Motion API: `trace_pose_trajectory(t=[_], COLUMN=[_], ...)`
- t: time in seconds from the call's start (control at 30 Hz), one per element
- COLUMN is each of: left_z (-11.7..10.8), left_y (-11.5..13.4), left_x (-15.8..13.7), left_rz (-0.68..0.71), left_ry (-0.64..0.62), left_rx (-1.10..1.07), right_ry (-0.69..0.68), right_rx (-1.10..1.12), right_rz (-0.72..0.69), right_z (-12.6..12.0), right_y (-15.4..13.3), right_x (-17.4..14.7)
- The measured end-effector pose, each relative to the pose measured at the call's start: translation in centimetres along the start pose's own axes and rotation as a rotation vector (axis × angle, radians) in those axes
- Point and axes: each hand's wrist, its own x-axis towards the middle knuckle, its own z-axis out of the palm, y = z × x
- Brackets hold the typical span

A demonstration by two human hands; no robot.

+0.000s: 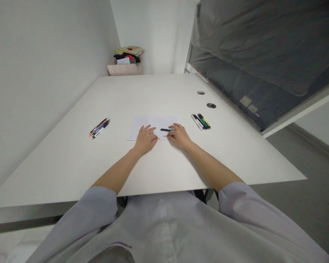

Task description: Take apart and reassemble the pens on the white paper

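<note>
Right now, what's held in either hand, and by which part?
Right hand appears to pinch a thin dark piece, one end protruding; gripped part hidden. Left hand: cannot tell.

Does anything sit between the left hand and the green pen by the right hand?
Nothing visible: only white paper shows between the left hand and the green pen, whose other end is at the right hand.

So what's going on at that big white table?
Someone's right hand holds a thin dark stick over a sheet of paper, with a green pen beside the stick. The left hand, also over the paper, may be pinching something too small to make out. One bunch of pens lies off left, another bunch right.
</note>
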Motion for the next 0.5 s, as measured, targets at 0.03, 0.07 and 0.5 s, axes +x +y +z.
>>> trace_pose_trajectory(t=[0.03,0.07,0.5], left_z=[0.04,0.06,-0.34], left_y=[-0.05,-0.06,0.21], left_x=[0.10,0.18,0.20], left_rz=[-0.015,-0.028,-0.044], left_ry=[-0.002,-0.006,0.010], left_rx=[-0.012,-0.023,-0.044], right_ry=[0.001,0.001,0.020], right_rx=[0.007,0.012,0.060], right_rz=[0.012,0.021,-0.152], right_z=[0.07,0.14,0.41], right_y=[0.11,0.19,-0.56], right_x=[0.07,0.12,0.09])
